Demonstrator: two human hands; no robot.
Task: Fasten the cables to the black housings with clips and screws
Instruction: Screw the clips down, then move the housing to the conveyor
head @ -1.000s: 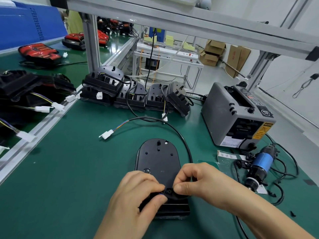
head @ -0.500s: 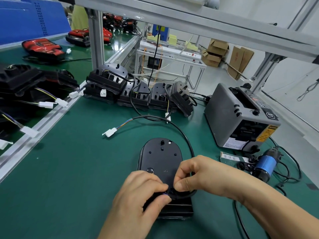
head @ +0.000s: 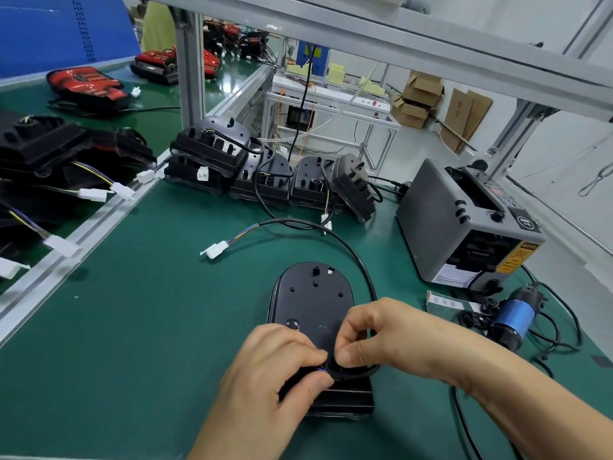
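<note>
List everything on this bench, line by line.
housing: one, black, flat on the mat, under the hands
cable: one, black, loops from the housing's near end to the plug
plug: one, white, on the mat, beyond the housing to the left
other housings: several, black, row at the mat's far edge
machine: one, grey, right of that row
power tool: one, blue and black, lying right of the hands
mat: one, green, covers the bench
boxes: several, brown, floor in the background
left hand: one, pinches the cable at the housing's near end
right hand: one, pinches the cable beside the left
</note>
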